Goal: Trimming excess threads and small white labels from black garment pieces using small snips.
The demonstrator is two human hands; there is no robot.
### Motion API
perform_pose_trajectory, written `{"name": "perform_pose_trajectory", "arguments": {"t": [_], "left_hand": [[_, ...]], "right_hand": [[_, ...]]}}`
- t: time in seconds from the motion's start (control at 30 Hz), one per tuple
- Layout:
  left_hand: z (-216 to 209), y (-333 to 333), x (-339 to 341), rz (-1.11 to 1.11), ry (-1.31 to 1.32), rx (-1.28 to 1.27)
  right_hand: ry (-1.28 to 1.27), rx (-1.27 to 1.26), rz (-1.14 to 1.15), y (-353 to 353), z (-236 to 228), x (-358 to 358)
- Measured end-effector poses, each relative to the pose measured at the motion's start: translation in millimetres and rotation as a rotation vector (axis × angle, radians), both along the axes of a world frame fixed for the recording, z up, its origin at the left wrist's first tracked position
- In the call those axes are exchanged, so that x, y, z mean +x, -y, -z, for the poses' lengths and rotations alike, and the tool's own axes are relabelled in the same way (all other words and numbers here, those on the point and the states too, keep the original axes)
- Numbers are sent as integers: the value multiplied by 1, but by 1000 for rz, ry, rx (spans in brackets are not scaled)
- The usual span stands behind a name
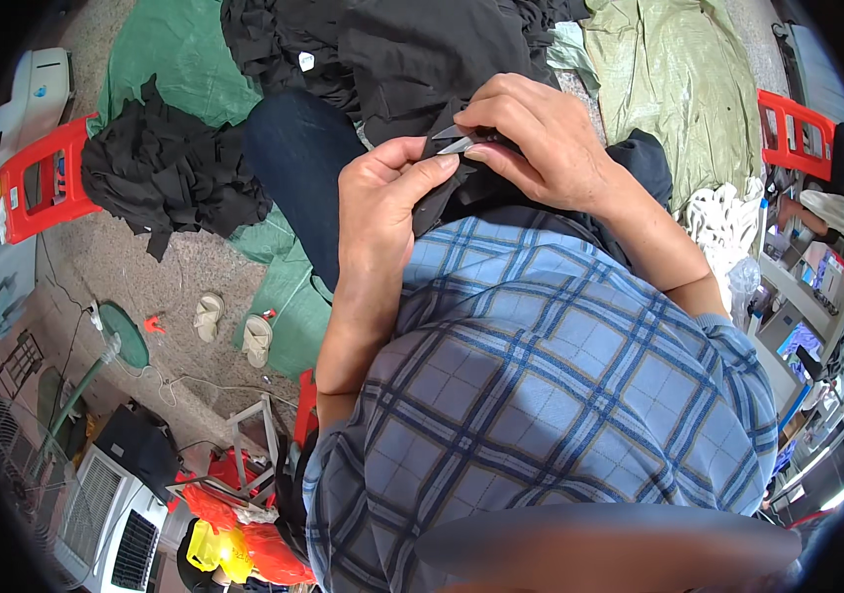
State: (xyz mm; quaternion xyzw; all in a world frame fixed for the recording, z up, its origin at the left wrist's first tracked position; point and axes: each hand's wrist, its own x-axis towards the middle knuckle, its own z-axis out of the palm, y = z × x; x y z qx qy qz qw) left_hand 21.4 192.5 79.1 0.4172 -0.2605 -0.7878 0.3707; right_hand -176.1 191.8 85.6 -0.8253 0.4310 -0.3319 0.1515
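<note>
My left hand is closed, its thumb and fingers pinching the edge of a piece of black cloth above my lap. In my right hand is a pair of small thread snips, with grey metal blades pointing left. The blades lie at the cloth, close to my left thumb tip. My right fingers hide most of the snips' handle. Beyond both hands, a large heap of black cloth spreads over the floor.
Another pile of black cloth pieces lies left on a green sheet, beside a red stool. Pale sandals rest on the floor. White cloth is heaped at the right, below an olive sheet. A second red stool stands far right.
</note>
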Motion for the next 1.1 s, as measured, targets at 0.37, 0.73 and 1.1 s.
{"name": "perform_pose_trajectory", "arguments": {"t": [0.37,0.73,1.1], "left_hand": [[3,1,2,11,34,17],[6,3,2,19,26,19],[11,5,5,77,27,9]], "right_hand": [[-176,-202,14,0,1,-1],[-221,-263,14,0,4,2],[264,453,-61,18,10,-14]]}}
